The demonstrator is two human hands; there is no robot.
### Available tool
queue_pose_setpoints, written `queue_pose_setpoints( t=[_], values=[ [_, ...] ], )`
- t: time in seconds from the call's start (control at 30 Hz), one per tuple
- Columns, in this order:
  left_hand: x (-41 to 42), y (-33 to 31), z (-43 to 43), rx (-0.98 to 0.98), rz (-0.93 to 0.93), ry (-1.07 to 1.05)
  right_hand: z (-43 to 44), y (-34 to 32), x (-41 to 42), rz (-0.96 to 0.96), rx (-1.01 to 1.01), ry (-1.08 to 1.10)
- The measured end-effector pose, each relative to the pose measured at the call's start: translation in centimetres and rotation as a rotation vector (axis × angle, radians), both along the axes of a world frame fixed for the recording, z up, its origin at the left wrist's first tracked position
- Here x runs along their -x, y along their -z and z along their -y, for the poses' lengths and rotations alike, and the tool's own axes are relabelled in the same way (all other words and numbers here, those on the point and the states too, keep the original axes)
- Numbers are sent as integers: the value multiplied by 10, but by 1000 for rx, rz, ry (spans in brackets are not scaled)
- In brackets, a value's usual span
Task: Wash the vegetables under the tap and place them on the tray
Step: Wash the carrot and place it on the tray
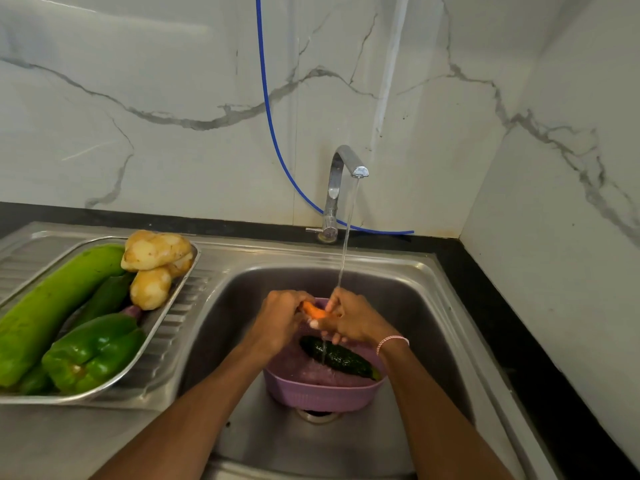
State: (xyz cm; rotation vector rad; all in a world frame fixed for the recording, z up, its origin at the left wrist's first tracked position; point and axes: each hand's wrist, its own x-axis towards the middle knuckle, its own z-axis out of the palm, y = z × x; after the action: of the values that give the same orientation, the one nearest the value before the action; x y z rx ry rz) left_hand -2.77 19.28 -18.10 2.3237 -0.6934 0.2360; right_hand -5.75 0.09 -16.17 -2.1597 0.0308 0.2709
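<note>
An orange carrot is held between both hands under the running water from the tap. My left hand grips its left end and my right hand curls round its right end. Below them a purple colander stands in the sink with a dark green cucumber lying in it. On the drainboard at left a steel tray carries a long pale green gourd, a green pepper, potatoes and a partly hidden purple vegetable.
The steel sink basin has its drain just in front of the colander. A blue hose hangs down the marble wall behind the tap. A black counter strip runs along the right, beside the side wall.
</note>
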Motion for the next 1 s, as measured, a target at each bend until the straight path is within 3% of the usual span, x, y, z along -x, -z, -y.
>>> queue_pose_setpoints(
  t=[0.1,0.33,0.53,0.73,0.83,0.9,1.0],
  values=[
    [-1,-3,5,137,-39,-34,-5,9,-6,11,-33,-59],
    [4,1,12,109,-117,110,1,10,-14,42,-167,90],
    [5,-1,10,136,-117,160,-11,7,-16,158,-113,219],
    [7,1,17,83,-213,157,-13,2,-16,15,-665,238],
    [6,4,19,296,-421,222,-9,4,-17,45,-937,213],
    [7,3,20,529,-621,224,-7,2,-16,57,-969,239],
    [7,1,19,665,-710,167,-3,-1,-12,101,-895,308]
  ],
)
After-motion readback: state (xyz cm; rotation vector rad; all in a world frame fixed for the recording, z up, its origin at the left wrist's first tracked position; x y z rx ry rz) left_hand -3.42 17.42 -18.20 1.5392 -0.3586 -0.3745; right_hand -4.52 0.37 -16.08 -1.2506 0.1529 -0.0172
